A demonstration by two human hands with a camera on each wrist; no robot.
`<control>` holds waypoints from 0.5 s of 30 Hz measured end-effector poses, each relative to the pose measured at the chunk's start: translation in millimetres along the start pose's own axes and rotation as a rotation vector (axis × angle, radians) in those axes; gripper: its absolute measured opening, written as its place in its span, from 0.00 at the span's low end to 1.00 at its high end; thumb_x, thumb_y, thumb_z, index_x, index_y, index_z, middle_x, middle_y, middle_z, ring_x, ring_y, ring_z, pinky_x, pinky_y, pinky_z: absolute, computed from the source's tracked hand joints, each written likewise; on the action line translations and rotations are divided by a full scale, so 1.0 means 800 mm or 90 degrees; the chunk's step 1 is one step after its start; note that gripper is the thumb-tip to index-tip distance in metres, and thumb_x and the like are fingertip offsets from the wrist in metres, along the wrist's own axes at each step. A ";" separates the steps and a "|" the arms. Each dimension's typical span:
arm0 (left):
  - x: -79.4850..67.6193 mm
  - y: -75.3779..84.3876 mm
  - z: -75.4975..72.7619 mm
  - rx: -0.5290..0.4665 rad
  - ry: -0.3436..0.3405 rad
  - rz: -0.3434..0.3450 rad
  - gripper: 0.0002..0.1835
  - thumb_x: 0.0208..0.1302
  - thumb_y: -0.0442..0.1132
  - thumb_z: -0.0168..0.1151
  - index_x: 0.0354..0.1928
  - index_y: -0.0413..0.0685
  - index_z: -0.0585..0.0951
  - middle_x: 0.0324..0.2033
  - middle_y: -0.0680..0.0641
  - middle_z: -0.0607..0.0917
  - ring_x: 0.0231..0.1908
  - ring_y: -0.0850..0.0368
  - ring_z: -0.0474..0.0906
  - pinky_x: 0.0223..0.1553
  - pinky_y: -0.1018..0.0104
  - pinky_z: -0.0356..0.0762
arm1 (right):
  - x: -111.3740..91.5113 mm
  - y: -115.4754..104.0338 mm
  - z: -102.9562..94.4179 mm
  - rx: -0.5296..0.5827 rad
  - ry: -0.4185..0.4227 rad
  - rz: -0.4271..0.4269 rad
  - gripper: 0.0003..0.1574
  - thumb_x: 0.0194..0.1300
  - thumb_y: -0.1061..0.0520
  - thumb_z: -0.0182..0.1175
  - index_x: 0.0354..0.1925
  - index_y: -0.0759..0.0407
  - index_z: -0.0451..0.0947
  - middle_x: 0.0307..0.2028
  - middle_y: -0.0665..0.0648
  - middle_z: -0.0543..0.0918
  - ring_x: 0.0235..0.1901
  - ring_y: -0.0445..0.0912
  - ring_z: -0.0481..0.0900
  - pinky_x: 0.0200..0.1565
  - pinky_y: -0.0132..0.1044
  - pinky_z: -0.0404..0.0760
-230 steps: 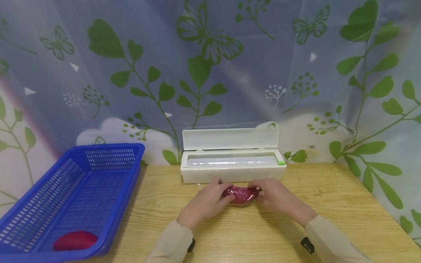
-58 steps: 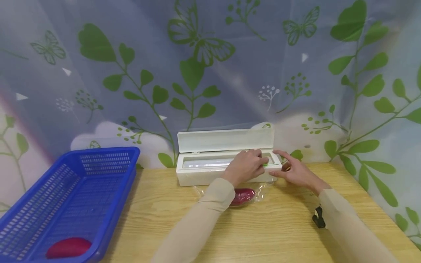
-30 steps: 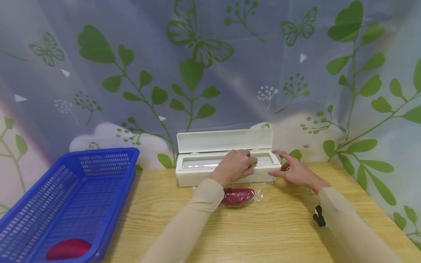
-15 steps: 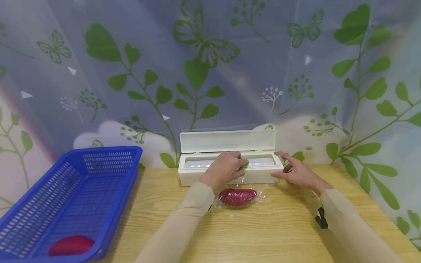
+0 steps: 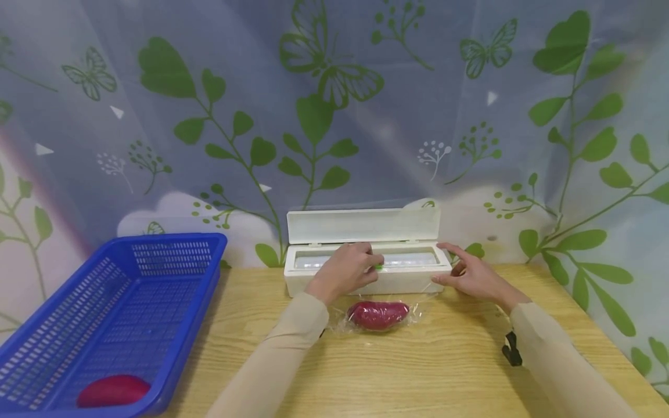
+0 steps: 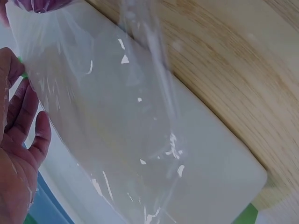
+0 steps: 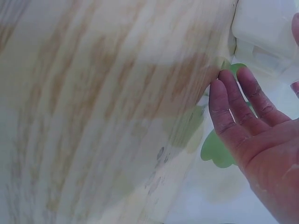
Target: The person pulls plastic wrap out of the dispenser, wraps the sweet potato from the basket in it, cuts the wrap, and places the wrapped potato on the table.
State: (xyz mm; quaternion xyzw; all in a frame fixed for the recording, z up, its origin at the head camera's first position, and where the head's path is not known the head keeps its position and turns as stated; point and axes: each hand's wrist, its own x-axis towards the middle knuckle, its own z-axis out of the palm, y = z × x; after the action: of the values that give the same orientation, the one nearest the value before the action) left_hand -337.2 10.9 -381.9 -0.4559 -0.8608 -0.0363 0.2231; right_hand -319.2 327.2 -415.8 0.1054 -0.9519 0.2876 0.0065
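Note:
A white cling film box (image 5: 413, 283) lies on the table with its lid (image 5: 363, 226) raised and a film roll inside. My left hand (image 5: 347, 270) pinches the small green slider (image 5: 380, 267) on its front rim, around mid-length. My right hand (image 5: 475, 278) holds the box's right end between thumb and forefinger; its other fingers (image 7: 229, 109) extend past that end. In front of the box lies a dark red, rounded, sweet-potato-like thing (image 5: 378, 315) in clear film. From the box hangs loose cling film (image 6: 112, 98), seen across its front in the left wrist view.
At the left stands a blue plastic basket (image 5: 222, 247) with a second red, rounded thing (image 5: 114, 391) in its near end. A leaf-patterned cloth (image 5: 251, 116) hangs behind the wooden table (image 5: 418, 371), close to the box.
Both hands held the wrapped red thing at first. Since then they have gone to the box, and the left hand has drawn the green slider leftward from the right end. The right hand stays.

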 end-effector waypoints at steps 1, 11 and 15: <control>-0.001 0.000 -0.001 -0.004 -0.002 -0.002 0.08 0.62 0.43 0.59 0.41 0.58 0.83 0.32 0.53 0.82 0.27 0.63 0.74 0.33 0.71 0.77 | 0.000 0.000 0.000 -0.002 0.000 0.001 0.54 0.54 0.30 0.62 0.71 0.41 0.51 0.34 0.57 0.84 0.38 0.47 0.81 0.36 0.40 0.77; -0.008 -0.005 -0.004 -0.018 -0.004 -0.007 0.08 0.61 0.42 0.59 0.41 0.57 0.83 0.32 0.54 0.82 0.26 0.64 0.74 0.30 0.74 0.75 | 0.000 0.000 0.000 -0.008 -0.003 0.001 0.54 0.54 0.30 0.62 0.71 0.41 0.51 0.35 0.58 0.84 0.38 0.48 0.82 0.36 0.42 0.78; -0.010 -0.006 -0.006 -0.017 0.001 -0.002 0.06 0.60 0.40 0.59 0.38 0.56 0.83 0.30 0.53 0.81 0.26 0.63 0.73 0.29 0.73 0.75 | 0.000 -0.001 0.000 -0.008 -0.002 -0.001 0.54 0.54 0.30 0.62 0.71 0.40 0.51 0.34 0.57 0.83 0.37 0.47 0.81 0.36 0.41 0.78</control>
State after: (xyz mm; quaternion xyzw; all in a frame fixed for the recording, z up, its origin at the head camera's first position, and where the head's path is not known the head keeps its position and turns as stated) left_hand -335.8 0.9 -380.1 -0.4578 -0.8607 -0.0483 0.2176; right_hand -318.7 326.7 -415.2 0.1067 -0.9535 0.2817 0.0060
